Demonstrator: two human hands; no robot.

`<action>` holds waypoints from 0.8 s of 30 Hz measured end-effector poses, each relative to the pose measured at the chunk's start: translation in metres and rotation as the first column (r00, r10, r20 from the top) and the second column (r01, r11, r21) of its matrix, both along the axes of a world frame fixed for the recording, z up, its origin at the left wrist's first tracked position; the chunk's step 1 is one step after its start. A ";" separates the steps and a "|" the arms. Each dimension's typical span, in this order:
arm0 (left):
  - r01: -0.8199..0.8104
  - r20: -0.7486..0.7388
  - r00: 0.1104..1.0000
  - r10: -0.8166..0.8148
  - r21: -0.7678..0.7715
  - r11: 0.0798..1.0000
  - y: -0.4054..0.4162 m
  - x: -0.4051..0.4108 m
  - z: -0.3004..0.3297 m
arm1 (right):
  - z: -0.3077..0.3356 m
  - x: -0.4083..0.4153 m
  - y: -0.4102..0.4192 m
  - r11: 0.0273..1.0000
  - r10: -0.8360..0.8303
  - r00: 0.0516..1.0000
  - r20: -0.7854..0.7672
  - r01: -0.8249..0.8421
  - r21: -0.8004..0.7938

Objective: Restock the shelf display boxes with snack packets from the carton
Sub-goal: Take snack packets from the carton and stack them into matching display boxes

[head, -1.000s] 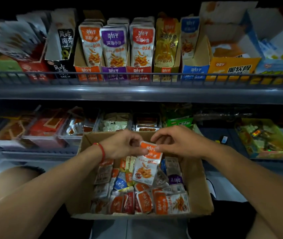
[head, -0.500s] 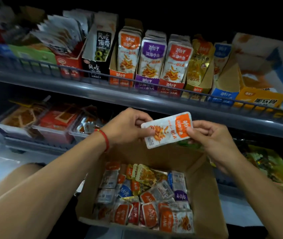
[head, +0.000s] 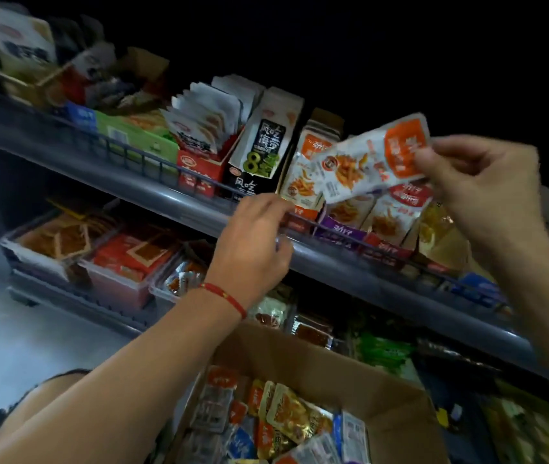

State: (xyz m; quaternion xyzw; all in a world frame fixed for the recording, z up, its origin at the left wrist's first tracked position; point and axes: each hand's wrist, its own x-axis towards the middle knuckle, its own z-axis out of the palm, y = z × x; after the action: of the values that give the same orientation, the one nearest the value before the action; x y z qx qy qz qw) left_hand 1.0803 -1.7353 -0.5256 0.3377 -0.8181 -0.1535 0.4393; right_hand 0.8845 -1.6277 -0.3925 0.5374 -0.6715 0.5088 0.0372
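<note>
Upper shelf [head: 199,209], a grey ledge with a low wire rail, runs diagonally from upper left to lower right and serves as the landmark. On it at far left, blurred white and dark packets; next along, a green box [head: 139,135]; then a red display box [head: 199,172] with white packets fanned upright in it; then a tall black-and-white carton [head: 259,152] marked with a large 8. Below the shelf at left, clear tubs [head: 122,262] of red and orange goods sit on a lower tier. Left hand [head: 253,242], a red string bracelet [head: 224,294] at the wrist, hovers in front of the shelf rail with fingers loosely curled, gripping nothing that can be seen; whether the fingertips touch the rail cannot be told. On the shelf right of the black carton, a row of display boxes holds upright packets: orange display box [head: 301,182], purple display box [head: 340,226], red-labelled display box [head: 390,226]. Orange-and-white snack packet [head: 373,159] is held in the air just in front of this row, tilted, pinched at its orange end by the right hand [head: 487,192], thumb and fingers curled on it. Below the shelf, at bottom centre, the brown carton [head: 383,390] stands open with mixed snack packets [head: 286,420] lying loose inside
</note>
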 end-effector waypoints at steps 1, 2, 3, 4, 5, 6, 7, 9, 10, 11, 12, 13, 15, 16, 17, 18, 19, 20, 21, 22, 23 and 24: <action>0.015 0.041 0.999 -0.013 -0.053 0.999 0.000 -0.003 -0.001 | 0.010 0.002 -0.010 1.000 -0.008 0.996 -0.087 0.010 0.022; 0.032 0.093 0.995 -0.023 -0.091 0.995 0.000 -0.006 -0.001 | 0.018 0.005 -0.021 0.998 -0.016 0.985 -0.172 0.025 0.050; 0.047 0.152 0.988 -0.029 -0.115 0.992 0.000 -0.010 -0.002 | 0.024 0.008 -0.031 0.996 -0.019 0.968 -0.249 0.039 0.074; 0.056 0.211 0.977 -0.026 -0.134 0.989 0.000 -0.013 -0.002 | 0.028 0.010 -0.041 0.994 -0.022 0.948 -0.318 0.053 0.091; 0.060 0.263 0.965 -0.021 -0.141 0.988 0.000 -0.015 -0.003 | 0.030 0.012 -0.051 0.993 -0.024 0.924 -0.382 0.068 0.101; 0.057 0.305 0.952 -0.011 -0.143 0.988 0.000 -0.017 -0.003 | 0.030 0.014 -0.061 0.990 -0.024 0.898 -0.439 0.081 0.111; 0.049 0.328 0.945 0.001 -0.144 0.988 0.001 -0.019 -0.004 | 0.030 0.017 -0.068 0.987 -0.018 0.871 -0.490 0.093 0.128; 0.041 0.315 0.949 0.006 -0.141 0.989 0.001 -0.021 -0.002 | 0.028 0.020 -0.082 0.978 0.000 0.814 -0.582 0.122 0.171; 0.041 0.297 0.955 0.000 -0.132 0.990 0.001 -0.022 -0.001 | 0.026 0.021 -0.088 0.972 0.006 0.784 -0.620 0.141 0.187; 0.044 0.284 0.959 -0.008 -0.120 0.992 0.000 -0.022 0.000 | 0.024 0.021 -0.093 0.967 0.012 0.756 -0.655 0.158 0.200; 0.048 0.277 0.961 -0.015 -0.113 0.992 -0.002 -0.022 0.001 | 0.021 0.021 -0.098 0.962 0.019 0.728 -0.686 0.175 0.212; 0.050 0.275 0.961 -0.019 -0.106 0.993 -0.002 -0.022 0.001 | 0.017 0.020 -0.103 0.956 0.027 0.700 -0.714 0.192 0.224; 0.050 0.269 0.963 -0.023 -0.094 0.994 -0.002 -0.022 0.001 | 0.010 0.018 -0.113 0.941 0.050 0.674 -0.737 0.215 0.260; 0.051 0.267 0.963 -0.025 -0.090 0.995 -0.002 -0.023 0.001 | 0.008 0.017 -0.117 0.933 0.061 0.685 -0.726 0.220 0.286; 0.051 0.266 0.964 -0.026 -0.089 0.995 -0.002 -0.023 0.001 | 0.006 0.017 -0.120 0.923 0.071 0.706 -0.705 0.221 0.315; 0.052 0.266 0.964 -0.026 -0.091 0.995 -0.002 -0.024 0.001 | 0.006 0.017 -0.123 0.913 0.079 0.730 -0.679 0.221 0.343; 0.051 0.265 0.964 -0.025 -0.092 0.994 -0.001 -0.024 0.001 | 0.005 0.016 -0.126 0.904 0.085 0.746 -0.660 0.222 0.366; 0.050 0.260 0.965 -0.024 -0.092 0.994 -0.001 -0.025 0.001 | 0.004 0.015 -0.128 0.895 0.092 0.751 -0.654 0.226 0.385; 0.049 0.256 0.966 -0.024 -0.090 0.995 0.000 -0.025 0.001 | 0.003 0.014 -0.130 0.887 0.101 0.747 -0.658 0.231 0.399; 0.048 0.251 0.968 -0.024 -0.088 0.995 0.000 -0.025 0.001 | 0.002 0.014 -0.132 0.882 0.108 0.739 -0.666 0.238 0.407; 0.047 0.249 0.968 -0.024 -0.087 0.995 0.000 -0.025 0.001 | 0.001 0.014 -0.134 0.878 0.111 0.730 -0.674 0.246 0.411; 0.046 0.248 0.968 -0.024 -0.085 0.995 0.001 -0.025 0.002 | 0.000 0.013 -0.135 0.876 0.106 0.724 -0.681 0.257 0.409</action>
State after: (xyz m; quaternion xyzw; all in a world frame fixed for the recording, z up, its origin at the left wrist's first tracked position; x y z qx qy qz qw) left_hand 1.0556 -1.7347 -0.5238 0.3196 -0.8783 -0.0808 0.3462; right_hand 0.8977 -1.7628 -0.3928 0.6497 -0.7353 0.0908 0.1704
